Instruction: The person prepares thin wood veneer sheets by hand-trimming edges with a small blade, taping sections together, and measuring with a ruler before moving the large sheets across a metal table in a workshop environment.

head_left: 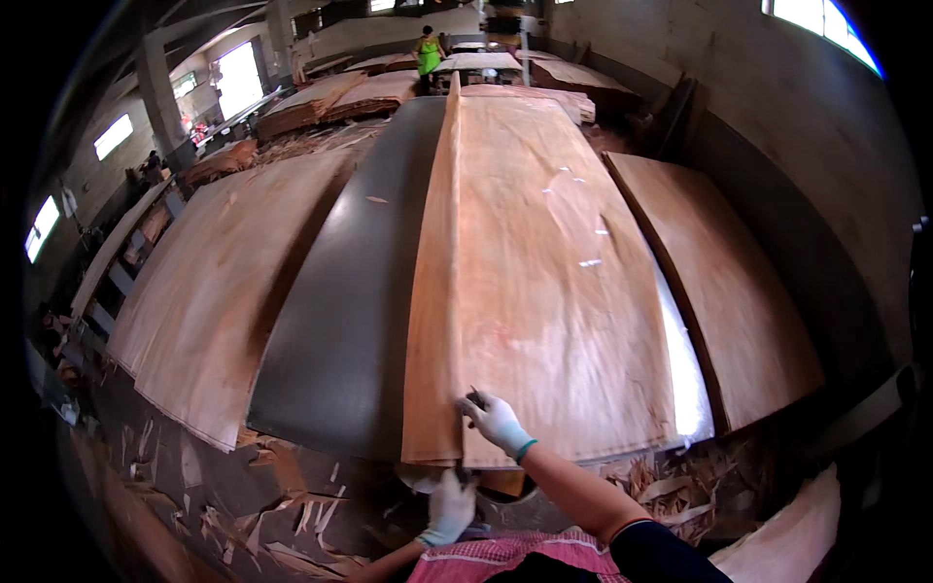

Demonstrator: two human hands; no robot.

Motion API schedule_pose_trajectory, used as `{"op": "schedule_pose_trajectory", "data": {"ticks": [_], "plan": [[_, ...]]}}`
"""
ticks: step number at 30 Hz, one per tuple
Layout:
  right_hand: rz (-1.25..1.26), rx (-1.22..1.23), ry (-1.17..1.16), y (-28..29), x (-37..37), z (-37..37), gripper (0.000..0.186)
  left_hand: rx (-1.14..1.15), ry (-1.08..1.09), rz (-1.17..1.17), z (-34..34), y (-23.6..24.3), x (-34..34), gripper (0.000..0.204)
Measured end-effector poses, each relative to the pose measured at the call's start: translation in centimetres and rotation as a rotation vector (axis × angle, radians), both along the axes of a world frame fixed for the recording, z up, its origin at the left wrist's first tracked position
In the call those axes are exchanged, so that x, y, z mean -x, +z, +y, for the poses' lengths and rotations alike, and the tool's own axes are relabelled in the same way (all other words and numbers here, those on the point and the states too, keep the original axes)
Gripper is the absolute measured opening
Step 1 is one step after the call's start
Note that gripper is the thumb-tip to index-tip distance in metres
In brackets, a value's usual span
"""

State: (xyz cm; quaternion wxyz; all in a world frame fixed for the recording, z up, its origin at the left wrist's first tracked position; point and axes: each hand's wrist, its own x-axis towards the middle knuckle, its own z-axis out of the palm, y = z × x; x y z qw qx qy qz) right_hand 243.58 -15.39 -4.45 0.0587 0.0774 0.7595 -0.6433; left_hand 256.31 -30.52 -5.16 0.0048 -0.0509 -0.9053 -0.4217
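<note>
A wood veneer sheet [544,321] lies lengthwise on a dark, smooth-topped table [335,321]. Along its left side runs a narrower veneer strip [431,379], whose right edge is raised in a ridge down the length. My right hand [498,428], in a white glove with a green cuff, rests over the seam near the front end. Its fingers are closed on a small dark tool, mostly hidden. Just below the front edge, my gloved left hand [449,510] is closed beside the seam; a dark bit shows at its fingertips, too small to name.
Veneer stacks stand to the left [219,282] and right [724,291] of the table. Veneer scraps [666,491] litter the floor near me. Farther back are more veneer piles [335,102] and a person in a bright green top [429,56]. A wall runs along the right.
</note>
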Motion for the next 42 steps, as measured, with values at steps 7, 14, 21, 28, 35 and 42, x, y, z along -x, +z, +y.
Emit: {"op": "schedule_pose_trajectory", "data": {"ticks": [7, 14, 21, 28, 35, 42], "plan": [[0.199, -0.046, -0.442, -0.4, -6.8, 20.9, 0.021, -0.419, -0.389, -0.189, 23.7, 3.0, -6.6, 0.052], [0.241, 0.138, -0.421, 10.3, -11.4, 49.1, 0.024, -0.905, -0.576, -0.768, 35.1, 2.2, -5.3, 0.065], [0.196, -0.183, -0.423, 10.2, -15.6, 75.3, 0.028, -1.609, -0.15, -1.025, 39.4, -1.4, -6.0, 0.064], [0.037, -0.143, -0.598, 12.1, -22.2, 94.4, 0.022, -1.332, -0.212, -0.904, 54.2, 0.2, -5.7, 0.056], [0.001, -0.289, -0.595, 11.2, -26.5, 112.1, 0.014, -1.575, -0.268, -0.748, 67.1, -0.9, -8.7, 0.041], [0.038, -0.37, -0.594, 10.1, -33.2, 133.7, 0.016, -1.704, 0.349, -0.387, 83.5, -8.8, -5.6, 0.047]]}}
